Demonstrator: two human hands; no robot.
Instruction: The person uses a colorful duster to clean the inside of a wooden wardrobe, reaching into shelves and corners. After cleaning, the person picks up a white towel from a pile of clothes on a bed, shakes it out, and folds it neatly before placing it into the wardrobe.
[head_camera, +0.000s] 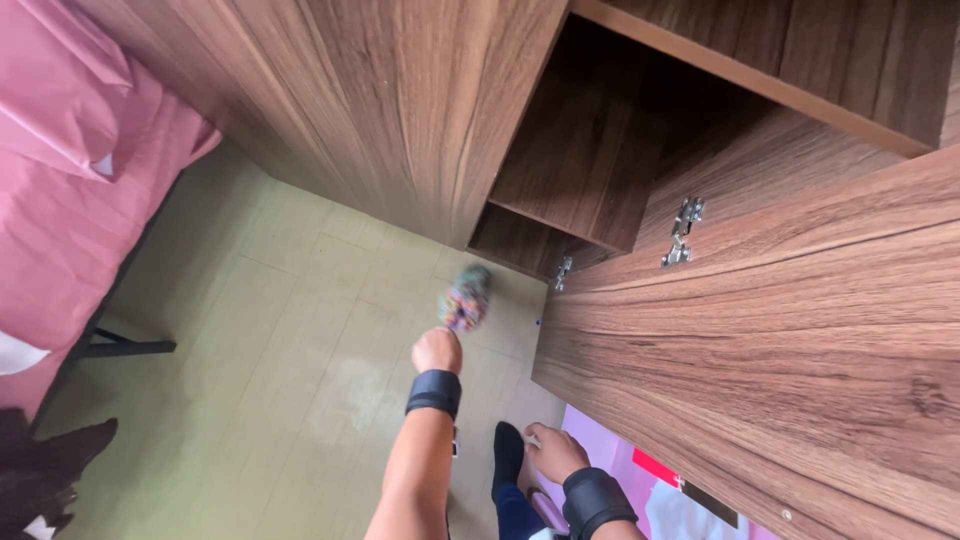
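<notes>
Fingers: left hand (437, 351) closed around one multicoloured duster (465, 298), held above the floor (290, 330).
Right hand (553, 452): fingers curled, resting by a dark sock (507, 455); grip unclear.
Wristbands: two, black.
Cabinet door (790, 350): one, open.
Hinges: two.
Bed (70, 180): one, pink.

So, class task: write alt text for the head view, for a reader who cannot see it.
The left hand holds a multicoloured duster toward an open wooden wardrobe. The right hand rests near the wardrobe door, above a green tiled floor beside a pink bed.
</notes>
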